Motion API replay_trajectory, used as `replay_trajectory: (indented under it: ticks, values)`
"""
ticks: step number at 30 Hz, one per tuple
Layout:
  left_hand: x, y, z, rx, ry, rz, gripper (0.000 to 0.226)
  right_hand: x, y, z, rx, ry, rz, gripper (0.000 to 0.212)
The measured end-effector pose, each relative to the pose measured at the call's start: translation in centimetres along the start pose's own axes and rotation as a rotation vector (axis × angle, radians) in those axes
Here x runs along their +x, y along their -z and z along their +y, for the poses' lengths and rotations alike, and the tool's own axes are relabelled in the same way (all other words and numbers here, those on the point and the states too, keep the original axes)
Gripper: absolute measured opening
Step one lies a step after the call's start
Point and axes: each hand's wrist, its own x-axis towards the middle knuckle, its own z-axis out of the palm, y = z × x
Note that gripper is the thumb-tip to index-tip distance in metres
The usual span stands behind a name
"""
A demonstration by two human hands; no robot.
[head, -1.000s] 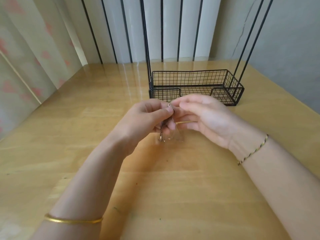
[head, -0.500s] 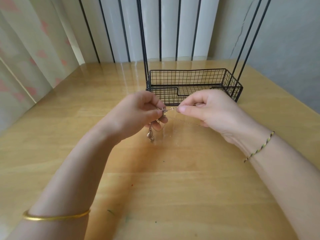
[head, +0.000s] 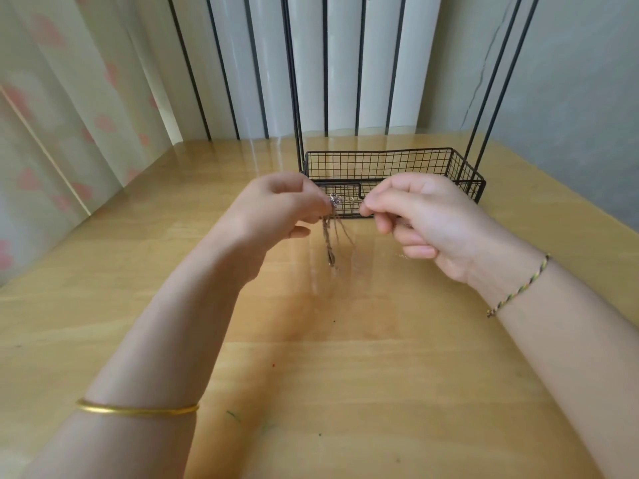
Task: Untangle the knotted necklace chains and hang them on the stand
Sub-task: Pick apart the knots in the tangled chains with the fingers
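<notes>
Thin necklace chains point(head: 331, 242) hang in a blurred bunch from my left hand point(head: 276, 210), which pinches them at a small clasp. A short stretch of chain runs level to my right hand point(head: 420, 219), pinched between its thumb and forefinger. Both hands are held above the wooden table point(head: 328, 357), just in front of the black wire stand point(head: 390, 167). The stand has a mesh basket base and tall thin uprights; its top is out of frame.
Vertical white blinds with dark cords hang behind the table. A pale curtain with pink hearts is on the left, a grey wall on the right. I wear a gold bangle point(head: 138, 409) on the left wrist and a braided cord point(head: 517, 292) on the right.
My hands have drawn apart, stretching a short length of chain between them. The loose chains now hang lower below my left hand.
</notes>
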Motion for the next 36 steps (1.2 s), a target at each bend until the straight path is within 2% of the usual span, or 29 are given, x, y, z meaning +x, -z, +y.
replay_trajectory:
  ticks: [3,8,10,14,17,21,26,29,36]
  values:
    - [-0.1,0.2,0.4,-0.164,0.044,0.004,0.020,-0.4,0.1,-0.5,-0.081,-0.003,-0.055,0.011]
    - [-0.9,-0.1,0.7,-0.241,0.056,0.001,0.018,-1.1,-0.1,-1.2,-0.350,0.053,-0.039,0.007]
    - [-1.5,-0.2,0.5,-0.283,0.078,-0.003,0.017,-1.7,-0.1,-1.5,-0.386,0.086,-0.055,0.007]
    - [-2.5,-0.5,0.2,-0.361,0.101,0.047,0.015,-2.9,-0.2,-1.9,-0.373,0.076,-0.121,0.003]
    - [-2.6,-1.0,0.5,-0.386,0.079,0.077,0.018,-3.0,-0.2,-2.0,-0.393,0.056,-0.115,0.008]
    - [-2.2,-1.2,1.3,-0.376,0.013,0.045,0.021,-3.0,0.3,-2.5,-0.352,0.061,-0.108,0.001]
    - [-2.0,-0.9,1.4,-0.318,-0.041,-0.024,0.021,-2.4,0.3,-2.6,-0.223,0.025,-0.203,0.023]
    - [-2.0,-1.3,1.4,-0.288,-0.062,-0.033,0.020,-2.2,0.0,-2.4,-0.226,0.028,-0.238,0.023]
    - [-1.6,-1.3,1.1,-0.350,-0.042,-0.051,0.018,-1.6,-0.1,-1.9,-0.217,0.078,-0.110,0.008]
